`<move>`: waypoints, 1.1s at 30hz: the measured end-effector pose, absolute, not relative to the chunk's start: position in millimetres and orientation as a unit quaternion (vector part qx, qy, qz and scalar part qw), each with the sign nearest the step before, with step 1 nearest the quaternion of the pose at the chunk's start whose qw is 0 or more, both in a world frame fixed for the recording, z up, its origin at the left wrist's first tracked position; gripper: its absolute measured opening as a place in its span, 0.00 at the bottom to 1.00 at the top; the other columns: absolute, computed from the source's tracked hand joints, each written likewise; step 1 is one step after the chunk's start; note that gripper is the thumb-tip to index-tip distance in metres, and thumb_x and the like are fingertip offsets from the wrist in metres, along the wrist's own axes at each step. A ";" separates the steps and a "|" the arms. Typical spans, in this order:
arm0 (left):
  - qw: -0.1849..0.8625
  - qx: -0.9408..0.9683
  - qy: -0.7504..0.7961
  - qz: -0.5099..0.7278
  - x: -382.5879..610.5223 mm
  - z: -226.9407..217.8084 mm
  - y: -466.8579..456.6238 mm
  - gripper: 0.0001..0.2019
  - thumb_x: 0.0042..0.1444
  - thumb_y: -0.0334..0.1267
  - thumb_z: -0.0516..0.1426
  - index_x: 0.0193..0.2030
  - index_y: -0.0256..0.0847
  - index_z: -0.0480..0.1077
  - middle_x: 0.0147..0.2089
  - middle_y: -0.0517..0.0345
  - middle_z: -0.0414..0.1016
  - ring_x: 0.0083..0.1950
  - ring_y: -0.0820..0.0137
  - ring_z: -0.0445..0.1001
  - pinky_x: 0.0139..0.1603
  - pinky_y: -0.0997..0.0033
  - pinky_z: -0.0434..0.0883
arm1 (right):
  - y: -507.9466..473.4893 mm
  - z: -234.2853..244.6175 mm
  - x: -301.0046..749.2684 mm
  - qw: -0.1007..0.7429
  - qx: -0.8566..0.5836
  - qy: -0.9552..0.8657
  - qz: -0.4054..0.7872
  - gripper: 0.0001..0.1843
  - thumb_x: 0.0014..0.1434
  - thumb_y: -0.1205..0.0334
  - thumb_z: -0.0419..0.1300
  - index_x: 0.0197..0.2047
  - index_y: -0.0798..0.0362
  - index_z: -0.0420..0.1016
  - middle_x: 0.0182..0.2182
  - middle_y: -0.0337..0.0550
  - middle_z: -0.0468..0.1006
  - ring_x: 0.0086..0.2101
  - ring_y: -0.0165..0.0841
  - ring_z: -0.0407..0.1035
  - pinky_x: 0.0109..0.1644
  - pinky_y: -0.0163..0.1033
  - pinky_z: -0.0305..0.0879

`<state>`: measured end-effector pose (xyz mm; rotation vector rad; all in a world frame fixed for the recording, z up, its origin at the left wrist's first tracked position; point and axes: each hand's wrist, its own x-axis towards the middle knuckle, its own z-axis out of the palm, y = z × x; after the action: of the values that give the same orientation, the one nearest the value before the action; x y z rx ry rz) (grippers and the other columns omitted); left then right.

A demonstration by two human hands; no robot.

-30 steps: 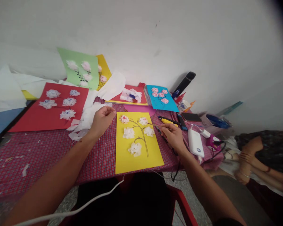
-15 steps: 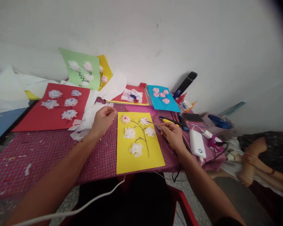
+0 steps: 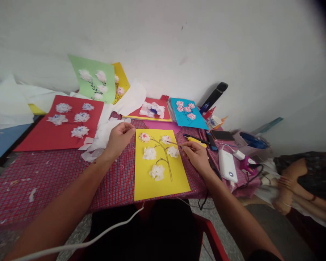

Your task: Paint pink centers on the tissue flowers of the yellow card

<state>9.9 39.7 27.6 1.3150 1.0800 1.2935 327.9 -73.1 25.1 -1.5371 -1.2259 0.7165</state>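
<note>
Over yellow paper (image 3: 149,188) — brush (image 3: 175,144) points leftward.

No readable words on the counter

From where I stand, I can read no word, brand or number. On the cloth-covered counter (image 3: 57,177), a white power bank (image 3: 226,163) shows a small dark display (image 3: 230,174) near its lower end, its light mark too small to make out. A paper cup (image 3: 214,122) carries a bluish print, too blurred to tell as letters. Any lettering on the pale container (image 3: 256,153) is equally indistinct.
</note>
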 end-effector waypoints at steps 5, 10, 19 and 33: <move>0.479 0.533 0.445 0.538 9.3 27.0 40.9 0.06 0.56 0.38 0.65 0.37 0.43 0.73 0.25 0.65 0.68 0.21 0.76 0.62 0.20 0.73 0.57 | -68.2 21.2 320.8 0.485 -0.634 -0.526 0.294 0.11 0.53 0.55 0.64 0.36 0.52 0.82 0.27 0.42 0.81 0.26 0.35 0.72 0.32 0.40 0.67; 0.476 0.541 0.442 0.534 9.3 27.2 40.2 0.05 0.57 0.38 0.64 0.36 0.43 0.73 0.24 0.65 0.68 0.21 0.76 0.61 0.20 0.73 0.55 | -72.7 26.8 327.7 0.477 -0.651 -0.516 0.287 0.11 0.54 0.54 0.65 0.36 0.52 0.82 0.23 0.39 0.78 0.24 0.34 0.70 0.30 0.39 0.66; 0.478 0.541 0.445 0.530 8.9 24.3 42.0 0.06 0.57 0.39 0.65 0.37 0.43 0.73 0.24 0.65 0.68 0.21 0.76 0.61 0.20 0.73 0.56 | -72.6 29.4 324.8 0.475 -0.635 -0.551 0.261 0.11 0.57 0.53 0.65 0.37 0.51 0.83 0.30 0.43 0.83 0.29 0.36 0.74 0.34 0.40 0.70; 0.482 0.539 0.447 0.527 9.1 26.5 40.2 0.06 0.56 0.39 0.65 0.37 0.43 0.73 0.24 0.65 0.67 0.21 0.76 0.61 0.21 0.72 0.55 | -87.1 30.6 341.8 0.408 -0.613 -0.657 0.160 0.08 0.62 0.58 0.62 0.38 0.46 0.85 0.36 0.43 0.84 0.37 0.40 0.76 0.45 0.46 0.73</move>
<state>9.1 40.2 26.5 1.3135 1.0899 1.2855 341.8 -87.1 30.6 -1.5443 -1.6564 0.4020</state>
